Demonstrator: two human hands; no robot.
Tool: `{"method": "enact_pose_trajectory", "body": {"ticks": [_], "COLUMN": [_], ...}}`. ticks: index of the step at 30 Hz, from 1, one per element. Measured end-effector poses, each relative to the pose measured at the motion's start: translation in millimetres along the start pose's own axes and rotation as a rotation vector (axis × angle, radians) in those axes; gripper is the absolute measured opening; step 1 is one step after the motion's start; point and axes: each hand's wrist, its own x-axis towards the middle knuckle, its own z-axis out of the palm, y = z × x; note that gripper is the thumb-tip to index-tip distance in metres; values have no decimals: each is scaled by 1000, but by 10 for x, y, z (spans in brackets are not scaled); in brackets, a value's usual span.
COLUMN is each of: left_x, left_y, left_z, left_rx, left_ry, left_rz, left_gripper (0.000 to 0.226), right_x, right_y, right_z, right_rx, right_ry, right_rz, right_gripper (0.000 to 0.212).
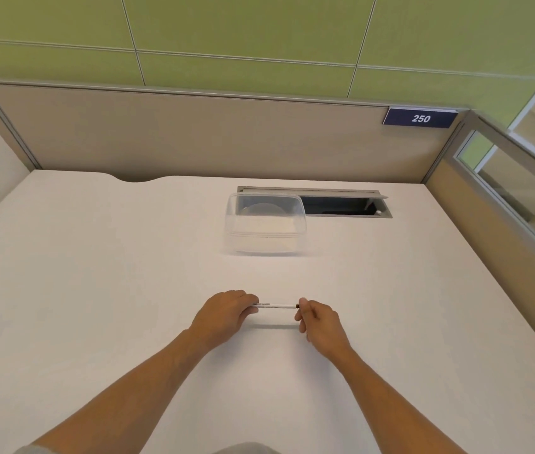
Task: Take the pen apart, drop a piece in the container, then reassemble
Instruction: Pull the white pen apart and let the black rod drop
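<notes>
A thin white pen with small dark print and a dark band at its right end is held level a little above the white desk. My left hand is closed around its left end, which is hidden by the fingers. My right hand pinches the right end between thumb and fingers. The pen casts a shadow on the desk below. A clear plastic container without a lid stands farther back, beyond the hands, and looks empty.
Behind the container is a cable hatch in the desk with its flap raised. Beige partition panels close the back and right sides, with a blue "250" sign. White desk surface lies around the hands.
</notes>
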Motion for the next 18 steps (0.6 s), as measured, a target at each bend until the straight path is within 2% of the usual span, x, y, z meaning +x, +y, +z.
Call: {"method": "enact_pose_trajectory", "body": {"ticks": [4,8,12,18], "left_x": [33,41,29,11], "left_y": [25,21,-5,4], "left_z": [-39,-78,-105,-124], "left_rx": [40,60,58,69], "left_ry": [34,55,53,55], "left_rz": [32,56,78,97], "left_gripper": [32,29,35,43], "right_x": [22,36,34,45], "right_y": [-105,-224,-322,-368], "right_z": [12,23,-10,-49], "right_rx": [144,243,251,253], "right_ry": [-2,-38,-121,-219], "right_rz": [114,232,346,393], "right_gripper": [48,43,30,30]}}
